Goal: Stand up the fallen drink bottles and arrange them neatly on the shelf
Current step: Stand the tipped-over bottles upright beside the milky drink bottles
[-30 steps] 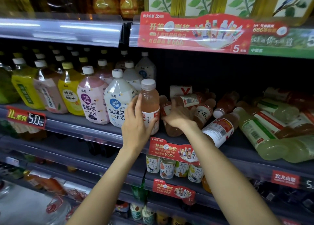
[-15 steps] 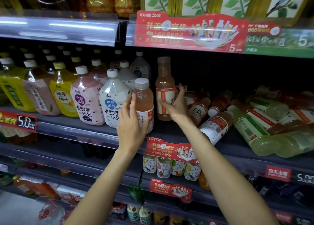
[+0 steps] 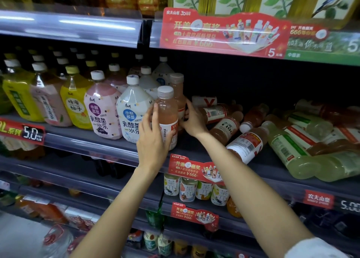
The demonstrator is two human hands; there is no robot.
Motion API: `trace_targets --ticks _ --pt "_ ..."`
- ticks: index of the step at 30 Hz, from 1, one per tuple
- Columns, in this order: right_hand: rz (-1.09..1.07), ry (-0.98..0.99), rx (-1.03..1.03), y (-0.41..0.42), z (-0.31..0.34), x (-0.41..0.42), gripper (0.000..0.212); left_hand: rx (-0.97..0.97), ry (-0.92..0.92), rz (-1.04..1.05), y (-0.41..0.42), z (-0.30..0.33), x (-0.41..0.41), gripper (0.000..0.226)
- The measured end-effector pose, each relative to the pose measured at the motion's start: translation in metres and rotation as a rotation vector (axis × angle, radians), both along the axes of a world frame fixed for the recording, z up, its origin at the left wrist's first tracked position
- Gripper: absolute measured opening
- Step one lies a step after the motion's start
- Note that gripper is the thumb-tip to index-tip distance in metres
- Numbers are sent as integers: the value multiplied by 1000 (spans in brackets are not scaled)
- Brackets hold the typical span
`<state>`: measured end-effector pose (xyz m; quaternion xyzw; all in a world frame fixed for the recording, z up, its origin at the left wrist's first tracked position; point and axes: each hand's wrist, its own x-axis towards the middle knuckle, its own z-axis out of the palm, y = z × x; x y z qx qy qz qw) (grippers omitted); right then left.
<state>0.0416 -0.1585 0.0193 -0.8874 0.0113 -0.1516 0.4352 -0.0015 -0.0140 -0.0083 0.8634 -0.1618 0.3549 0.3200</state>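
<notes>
On the shelf (image 3: 194, 150), an upright front bottle (image 3: 167, 117) is gripped by the left hand (image 3: 153, 141), fingers curled; a rear bottle (image 3: 178, 94) is clasped by the right hand (image 3: 193, 119).

We see two pink bottles (image 3: 167, 117) upright, one behind other, on shelf (image 3: 204, 150); fallen bottles (image 3: 272, 139) heaped rightward.
</notes>
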Motion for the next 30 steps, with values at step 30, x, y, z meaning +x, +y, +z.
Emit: trace_targets --ticks 30 --pt "178 -285 -1318 -145 25 21 32 205 146 -228 -100 -24 -8 63"
